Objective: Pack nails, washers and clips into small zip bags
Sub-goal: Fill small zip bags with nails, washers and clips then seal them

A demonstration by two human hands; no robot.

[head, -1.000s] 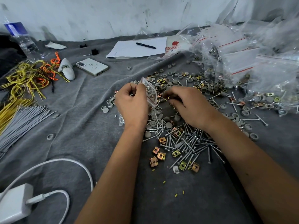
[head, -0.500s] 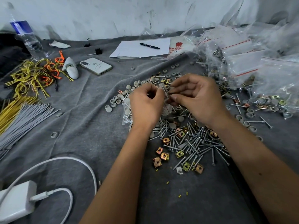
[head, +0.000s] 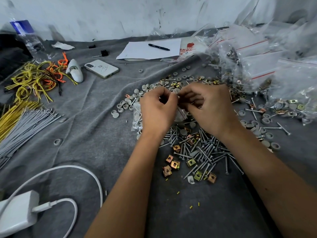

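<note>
My left hand [head: 157, 109] and my right hand [head: 209, 107] meet above the hardware pile, fingers curled, both pinching the top of a small clear zip bag [head: 180, 114] that hangs between them. Its contents are mostly hidden by the hands. Below lies a heap of silver nails [head: 204, 150] mixed with brass-coloured clips [head: 175, 164]. Grey round washers [head: 127, 104] are scattered to the left and behind the hands. Another filled small bag [head: 136, 120] lies just left of my left wrist.
A heap of clear zip bags [head: 267, 66] fills the back right. Paper with a pen [head: 158, 47], a phone [head: 102, 68], yellow and orange ties [head: 34, 78], grey ties [head: 25, 127], a water bottle [head: 27, 38] and a white charger with cable [head: 17, 213] lie on the grey cloth.
My right hand lifted off the pile and came up to the bag held by my left hand. Both hands now pinch the bag's top close together.
</note>
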